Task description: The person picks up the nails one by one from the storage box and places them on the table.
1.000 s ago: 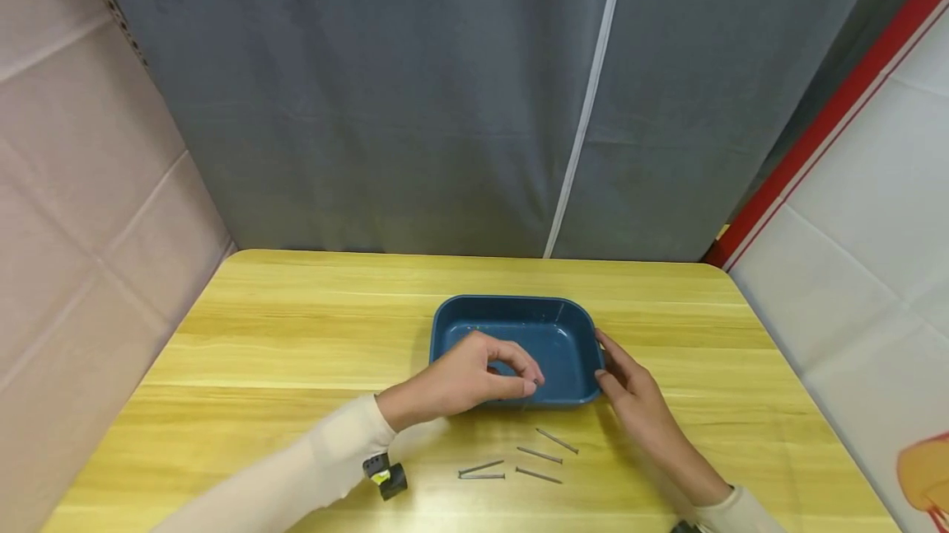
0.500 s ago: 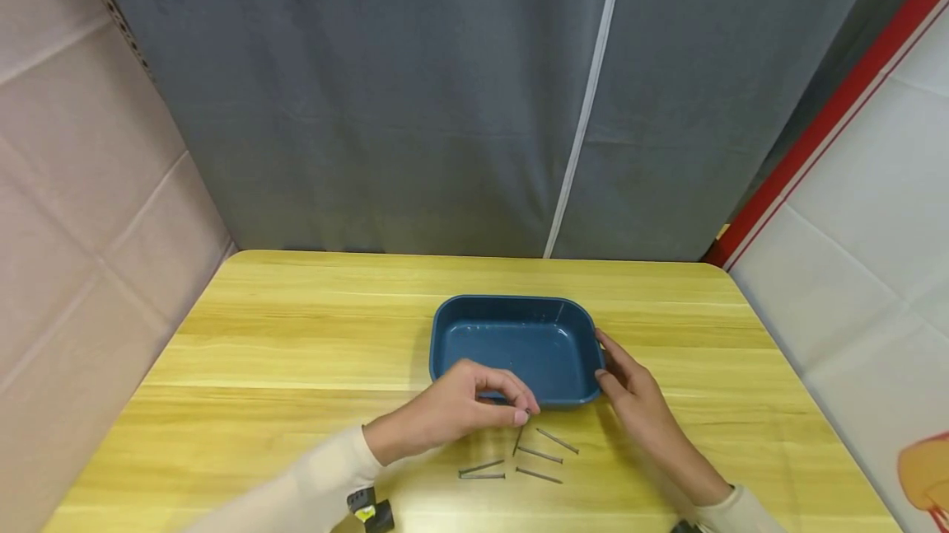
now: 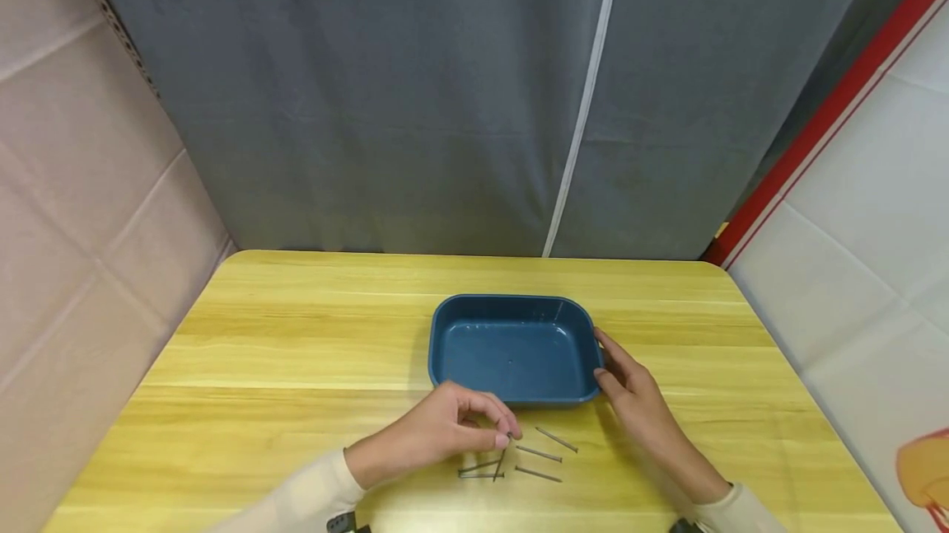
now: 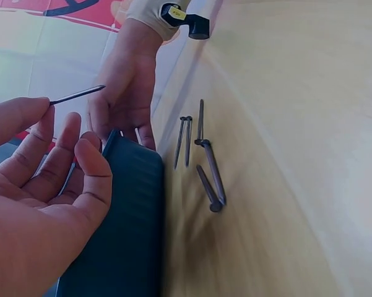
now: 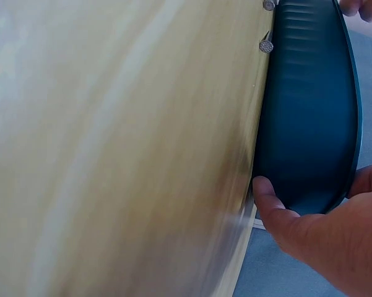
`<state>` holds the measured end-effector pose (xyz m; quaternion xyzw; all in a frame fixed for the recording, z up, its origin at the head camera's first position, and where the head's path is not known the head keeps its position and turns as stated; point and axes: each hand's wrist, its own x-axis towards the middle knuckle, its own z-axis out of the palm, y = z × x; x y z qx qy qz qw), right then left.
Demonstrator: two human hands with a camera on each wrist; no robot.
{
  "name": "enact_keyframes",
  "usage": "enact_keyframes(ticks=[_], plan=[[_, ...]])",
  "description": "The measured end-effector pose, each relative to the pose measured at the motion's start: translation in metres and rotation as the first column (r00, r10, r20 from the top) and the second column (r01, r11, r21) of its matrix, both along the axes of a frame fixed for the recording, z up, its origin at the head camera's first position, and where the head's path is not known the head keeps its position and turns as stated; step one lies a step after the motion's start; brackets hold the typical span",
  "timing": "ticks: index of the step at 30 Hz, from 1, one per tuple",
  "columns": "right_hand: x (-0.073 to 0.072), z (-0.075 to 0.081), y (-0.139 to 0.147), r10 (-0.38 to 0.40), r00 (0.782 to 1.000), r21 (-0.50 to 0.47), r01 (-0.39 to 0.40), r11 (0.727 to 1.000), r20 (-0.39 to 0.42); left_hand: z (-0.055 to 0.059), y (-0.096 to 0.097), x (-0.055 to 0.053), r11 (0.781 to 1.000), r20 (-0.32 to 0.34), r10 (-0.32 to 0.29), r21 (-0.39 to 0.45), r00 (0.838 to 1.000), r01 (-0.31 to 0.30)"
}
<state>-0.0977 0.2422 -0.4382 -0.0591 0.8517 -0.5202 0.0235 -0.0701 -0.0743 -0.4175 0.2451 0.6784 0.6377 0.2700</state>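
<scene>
My left hand (image 3: 443, 432) pinches a steel nail (image 4: 77, 94) by its head between thumb and forefinger. In the head view that nail points down, tilted, and overlaps two nails (image 3: 482, 476) lying to the left. Three other nails (image 3: 539, 455) lie just right of the left fingertips, in front of the dark blue rectangular tray (image 3: 511, 309). My right hand (image 3: 639, 405) holds the tray's right end, its thumb at the near corner and its fingers on the end wall. In the right wrist view the thumb (image 5: 269, 195) presses low on the tray's side.
The tray stands on a light wooden table (image 3: 296, 335). Behind the table hangs a grey curtain (image 3: 356, 105); pale cloth panels (image 3: 89, 212) close off both sides. A black wrist camera (image 3: 344, 523) sits on the left sleeve.
My left hand has come from over the tray toward the table's front and left, carrying the nail, now among the loose nails. My right hand stays on the tray, which has not moved.
</scene>
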Motion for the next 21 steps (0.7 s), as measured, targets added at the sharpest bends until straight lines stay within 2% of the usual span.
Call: enact_keyframes(ticks=[6, 14, 18, 20, 21], plan=[[-0.001, 0.0, 0.0, 0.002, 1.0, -0.001, -0.002, 1.0, -0.005, -0.005, -0.006, 0.004, 1.0, -0.015, -0.016, -0.013, 1.0, 0.015], [0.001, 0.001, 0.0, -0.004, 1.0, 0.018, 0.004, 1.0, 0.0, -0.01, -0.005, 0.005, 0.996, -0.137, -0.049, -0.082, 0.989, 0.038], [0.0, 0.001, 0.0, -0.004, 1.0, 0.016, 0.004, 1.0, 0.007, -0.014, -0.002, 0.006, 0.989, -0.22, -0.088, -0.133, 0.972, 0.06], [0.0, 0.001, 0.0, -0.003, 1.0, 0.012, 0.002, 1.0, 0.008, -0.016, -0.001, 0.007, 0.982, -0.29, -0.116, -0.174, 0.95, 0.067], [0.0, 0.0, 0.0, -0.001, 1.0, 0.01, 0.001, 1.0, 0.01, -0.017, 0.0, 0.008, 0.978, -0.337, -0.131, -0.2, 0.932, 0.065]])
